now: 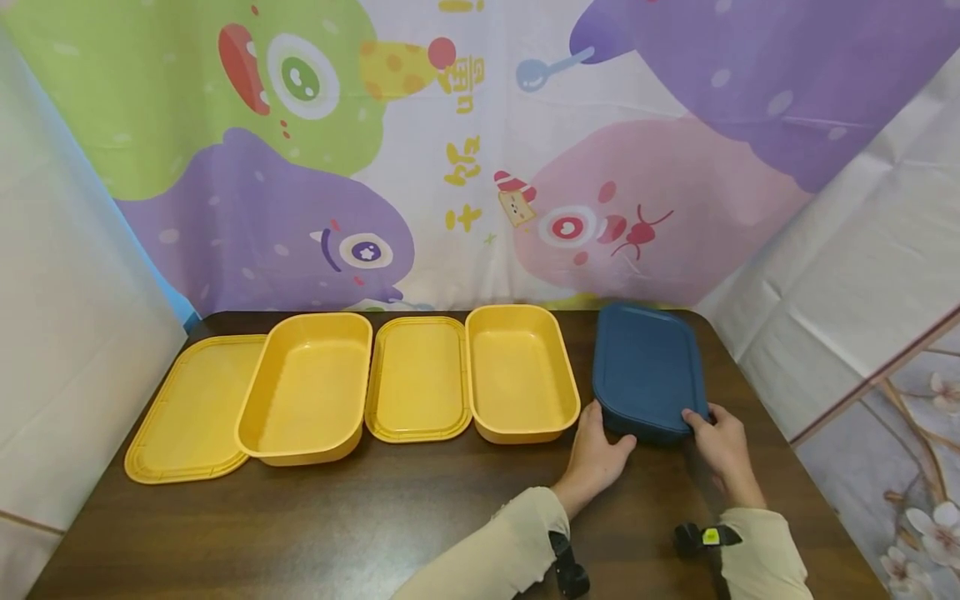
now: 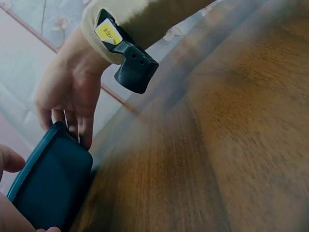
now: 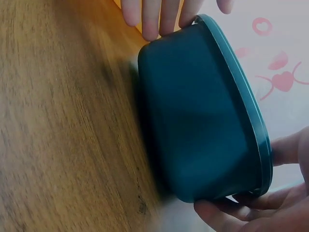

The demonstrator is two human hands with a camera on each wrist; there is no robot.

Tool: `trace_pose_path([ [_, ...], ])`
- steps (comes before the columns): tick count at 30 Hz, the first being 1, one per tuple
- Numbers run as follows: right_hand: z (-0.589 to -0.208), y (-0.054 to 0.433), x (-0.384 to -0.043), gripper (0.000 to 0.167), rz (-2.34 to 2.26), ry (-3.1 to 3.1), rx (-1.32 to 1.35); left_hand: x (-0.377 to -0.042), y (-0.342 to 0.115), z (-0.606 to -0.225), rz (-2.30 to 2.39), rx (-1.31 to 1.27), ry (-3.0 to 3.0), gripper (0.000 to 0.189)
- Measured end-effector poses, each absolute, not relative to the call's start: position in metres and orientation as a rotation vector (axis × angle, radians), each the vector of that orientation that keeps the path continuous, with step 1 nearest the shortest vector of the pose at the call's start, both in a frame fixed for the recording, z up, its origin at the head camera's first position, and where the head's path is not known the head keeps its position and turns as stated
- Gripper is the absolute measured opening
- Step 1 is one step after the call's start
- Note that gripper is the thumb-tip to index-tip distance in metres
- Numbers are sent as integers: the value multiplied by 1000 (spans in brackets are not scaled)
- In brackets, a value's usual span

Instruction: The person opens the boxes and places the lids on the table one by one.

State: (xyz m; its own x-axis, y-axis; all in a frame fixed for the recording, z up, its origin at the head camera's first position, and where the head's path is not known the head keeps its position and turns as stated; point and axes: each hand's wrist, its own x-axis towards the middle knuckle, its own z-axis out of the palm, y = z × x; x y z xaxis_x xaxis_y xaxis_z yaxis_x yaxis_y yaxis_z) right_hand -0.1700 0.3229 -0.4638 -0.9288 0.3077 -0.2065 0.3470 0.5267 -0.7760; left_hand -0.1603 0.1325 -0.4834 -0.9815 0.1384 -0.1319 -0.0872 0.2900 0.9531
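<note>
A dark blue lidded food container [image 1: 648, 371] sits at the right end of the table, its lid [image 3: 241, 106] on top. At its front right corner my right hand [image 1: 723, 450] grips it, thumb on the lid and fingers against the side. My left hand [image 1: 596, 458] is at the front left corner. In the right wrist view, the left hand's fingers [image 3: 151, 19] reach the container's side fairly straight, with the thumb apart. The left wrist view shows the right hand [image 2: 72, 92] bent over the container's far end.
Left of the blue container stand a small yellow container [image 1: 521, 371], a small yellow lid [image 1: 420, 379], a larger yellow container [image 1: 311, 392] and a larger yellow lid [image 1: 191, 412], in a row. A cartoon-printed curtain [image 1: 465, 250] hangs behind the wooden table [image 1: 300, 533].
</note>
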Motion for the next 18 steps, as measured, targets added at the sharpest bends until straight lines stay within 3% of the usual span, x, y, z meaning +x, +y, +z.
trace_pose_path([
  [18, -462, 320, -168, 67, -1441, 2652, 490, -145, 122, -486, 1745, 107, 2392, 76],
])
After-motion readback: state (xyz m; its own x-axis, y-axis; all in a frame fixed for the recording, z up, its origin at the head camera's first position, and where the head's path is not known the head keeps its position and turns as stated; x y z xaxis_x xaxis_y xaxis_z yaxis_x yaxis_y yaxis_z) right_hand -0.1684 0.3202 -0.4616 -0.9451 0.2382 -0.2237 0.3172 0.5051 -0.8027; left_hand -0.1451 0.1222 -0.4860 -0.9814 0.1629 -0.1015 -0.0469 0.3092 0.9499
